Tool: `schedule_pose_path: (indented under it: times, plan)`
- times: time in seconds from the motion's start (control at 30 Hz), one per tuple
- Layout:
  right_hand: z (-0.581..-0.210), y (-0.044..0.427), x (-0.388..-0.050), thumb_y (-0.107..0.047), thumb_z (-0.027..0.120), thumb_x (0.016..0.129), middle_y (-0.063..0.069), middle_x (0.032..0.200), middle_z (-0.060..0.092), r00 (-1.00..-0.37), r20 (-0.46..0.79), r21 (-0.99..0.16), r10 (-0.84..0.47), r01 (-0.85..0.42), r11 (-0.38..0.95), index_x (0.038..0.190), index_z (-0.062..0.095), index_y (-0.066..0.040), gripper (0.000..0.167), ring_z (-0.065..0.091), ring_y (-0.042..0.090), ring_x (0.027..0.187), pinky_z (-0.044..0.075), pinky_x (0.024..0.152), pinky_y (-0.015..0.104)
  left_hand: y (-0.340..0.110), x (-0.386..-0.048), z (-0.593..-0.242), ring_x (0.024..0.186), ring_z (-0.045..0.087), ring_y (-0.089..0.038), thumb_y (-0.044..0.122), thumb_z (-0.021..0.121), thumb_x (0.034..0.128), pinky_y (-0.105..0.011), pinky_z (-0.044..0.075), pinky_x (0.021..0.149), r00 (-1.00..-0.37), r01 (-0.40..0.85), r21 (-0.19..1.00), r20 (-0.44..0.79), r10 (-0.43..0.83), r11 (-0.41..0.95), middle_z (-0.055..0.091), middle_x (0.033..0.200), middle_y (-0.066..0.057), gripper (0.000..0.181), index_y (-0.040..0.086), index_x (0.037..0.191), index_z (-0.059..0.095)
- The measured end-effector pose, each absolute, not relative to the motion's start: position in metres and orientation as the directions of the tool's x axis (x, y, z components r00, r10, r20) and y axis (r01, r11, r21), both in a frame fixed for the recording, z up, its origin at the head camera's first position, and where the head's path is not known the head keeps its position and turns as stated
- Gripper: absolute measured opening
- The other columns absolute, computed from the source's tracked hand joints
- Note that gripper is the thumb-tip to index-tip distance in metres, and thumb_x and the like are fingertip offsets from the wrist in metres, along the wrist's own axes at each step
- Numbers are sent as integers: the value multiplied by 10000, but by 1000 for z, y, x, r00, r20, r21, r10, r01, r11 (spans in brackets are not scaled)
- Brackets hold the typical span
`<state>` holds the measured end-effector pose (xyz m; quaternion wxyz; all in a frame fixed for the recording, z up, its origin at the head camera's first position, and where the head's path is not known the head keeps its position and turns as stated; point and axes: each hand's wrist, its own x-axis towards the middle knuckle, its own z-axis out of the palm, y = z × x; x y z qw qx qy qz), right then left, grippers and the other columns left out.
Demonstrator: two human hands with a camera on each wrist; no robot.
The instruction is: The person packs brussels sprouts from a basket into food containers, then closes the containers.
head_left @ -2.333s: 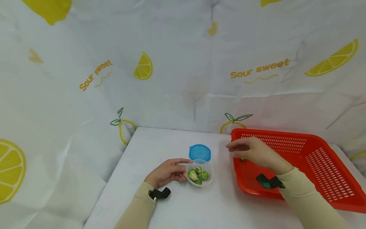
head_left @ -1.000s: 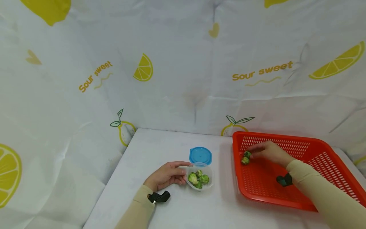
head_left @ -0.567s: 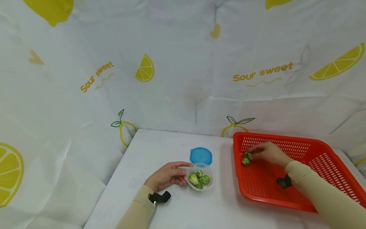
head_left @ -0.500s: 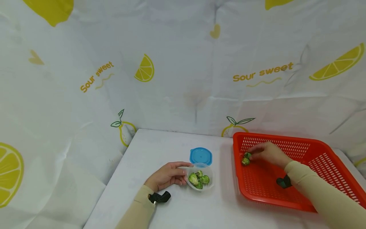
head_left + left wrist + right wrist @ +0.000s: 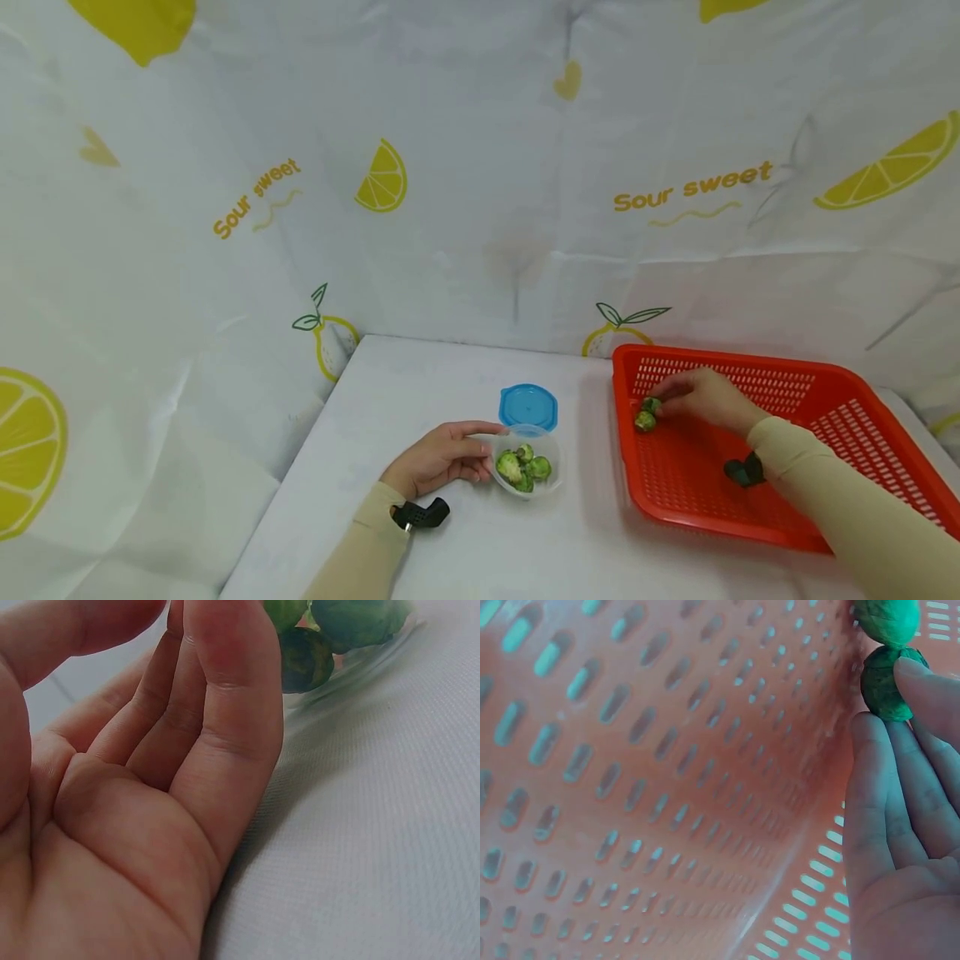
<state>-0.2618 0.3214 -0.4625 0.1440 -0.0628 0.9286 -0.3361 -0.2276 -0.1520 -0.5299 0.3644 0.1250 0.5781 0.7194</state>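
In the head view, my left hand (image 5: 441,458) touches the left side of a small clear plastic bowl (image 5: 556,451) with relaxed fingers. Several Brussels sprouts (image 5: 522,468) lie in that bowl. My right hand (image 5: 708,400) reaches down inside the left part of a red plastic basket (image 5: 645,492). Thumb and fingers pinch a Brussels sprout (image 5: 882,686) in the right wrist view. Another Brussels sprout (image 5: 644,422) sits against it, by the basket's left wall. The left wrist view has my half-bent fingers next to the bowl; they cover part of it.
A blue lid (image 5: 528,406) lies flat on the white table (image 5: 427,379), just behind the bowl. The basket's raised rim (image 5: 624,450) stands between the bowl and my right hand. A white cloth with lemon prints (image 5: 480,167) hangs behind the table.
From above the basket's left rim, my right hand has moved right and down into the basket, onto a sprout. It has hardly moved over the last second. My left hand stays by the bowl.
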Motion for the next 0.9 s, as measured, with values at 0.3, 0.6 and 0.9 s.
schedule_pose_path:
  times: [0.3, 0.6, 0.9]
  plan:
    - [-445, 330, -251, -285, 804, 988, 70, 1183, 803, -951, -227, -647, -208, -12, 762, 1285, 784, -87, 357, 714, 247, 1112, 607, 1022, 548, -150, -227, -528, 795, 746, -103, 111, 658, 1064, -254, 641, 787, -696, -386, 920, -240, 676, -71, 768, 877, -3, 504, 54, 1555, 560]
    - [-429, 341, -240, -379, 788, 998, 62, 1230, 792, -958, -209, -656, -198, -12, 754, 1325, 768, -130, 412, 728, 244, 1132, 605, 1028, 553, -150, -230, -529, 805, 746, -106, 132, 677, 1053, -261, 643, 796, -704, -373, 925, -234, 670, -68, 770, 883, -7, 519, 66, 1555, 564]
    - [-409, 342, -218, -426, 771, 1007, 51, 1236, 795, -969, -201, -654, -145, 23, 757, 1358, 754, -140, 453, 687, 273, 1179, 597, 1005, 582, -152, -229, -530, 802, 743, -116, 124, 669, 1056, -258, 644, 792, -703, -391, 919, -262, 661, -51, 768, 885, -19, 513, 87, 1558, 568]
